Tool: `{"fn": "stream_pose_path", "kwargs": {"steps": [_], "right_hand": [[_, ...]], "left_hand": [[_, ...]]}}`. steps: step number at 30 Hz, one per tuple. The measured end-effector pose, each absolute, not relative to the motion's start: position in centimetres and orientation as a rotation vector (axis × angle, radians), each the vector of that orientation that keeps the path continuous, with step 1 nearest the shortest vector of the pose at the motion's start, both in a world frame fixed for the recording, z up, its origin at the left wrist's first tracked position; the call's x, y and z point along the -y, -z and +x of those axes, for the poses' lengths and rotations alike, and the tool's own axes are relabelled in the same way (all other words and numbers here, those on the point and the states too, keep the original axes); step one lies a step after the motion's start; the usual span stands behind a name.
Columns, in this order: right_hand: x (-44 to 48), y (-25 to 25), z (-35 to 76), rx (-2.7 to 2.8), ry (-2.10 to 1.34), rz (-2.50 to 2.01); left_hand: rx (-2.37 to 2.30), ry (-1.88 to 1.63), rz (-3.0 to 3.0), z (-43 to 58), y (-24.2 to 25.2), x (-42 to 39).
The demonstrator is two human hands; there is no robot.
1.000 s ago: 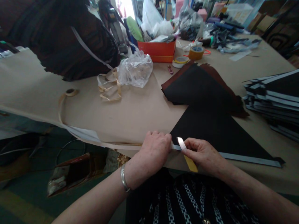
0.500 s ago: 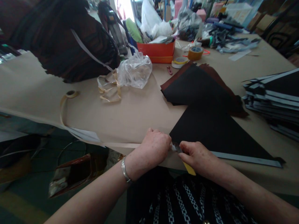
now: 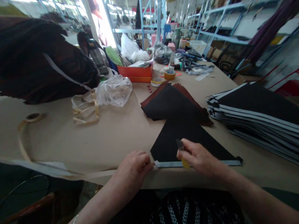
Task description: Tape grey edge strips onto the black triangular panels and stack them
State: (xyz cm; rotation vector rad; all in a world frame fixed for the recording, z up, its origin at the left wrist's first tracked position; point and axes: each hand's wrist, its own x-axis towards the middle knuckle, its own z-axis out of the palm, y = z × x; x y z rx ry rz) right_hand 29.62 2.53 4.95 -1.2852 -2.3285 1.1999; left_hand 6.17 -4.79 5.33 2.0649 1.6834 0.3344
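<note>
My left hand (image 3: pixel 134 168) is closed at the table's front edge, pinching the end of a pale tape strip (image 3: pixel 98 175). That strip runs left along the edge to a tape roll (image 3: pixel 33 117). My right hand (image 3: pixel 198 158) grips a utility knife (image 3: pixel 185 164) with a yellow handle; its dark blade points up and away from me. Under the knife lies a black fabric panel (image 3: pixel 171 141), roughly triangular, with a light grey tape band (image 3: pixel 169 164) along its near edge. My left fingertips are just beside the band's left end.
Behind the panel lie dark and brown fabric pieces (image 3: pixel 175 101). A stack of taped black panels (image 3: pixel 261 116) stands at right. Farther back are a red box (image 3: pixel 135 73), tape rolls (image 3: pixel 169 74) and a clear plastic bag (image 3: pixel 114 90). A big dark bundle (image 3: pixel 46 62) fills the left.
The view has tilted up and turned right. My hands have moved apart: the right, with the knife, is now over the panel. The light band's left end now shows between them.
</note>
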Motion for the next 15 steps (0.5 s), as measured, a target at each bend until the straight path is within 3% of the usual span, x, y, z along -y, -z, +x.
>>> {"fn": "stream_pose_path", "kwargs": {"steps": [5, 15], "right_hand": [[-10.7, -3.8, 37.6, 2.057, -0.788, -1.619], [-16.4, 0.2, 37.9, 2.065, -0.880, -1.842]], "left_hand": [[-1.517, -0.357, 2.189, 7.4, -3.1, 4.5], [-1.619, -0.147, 2.260, 8.6, -1.8, 4.2]]}}
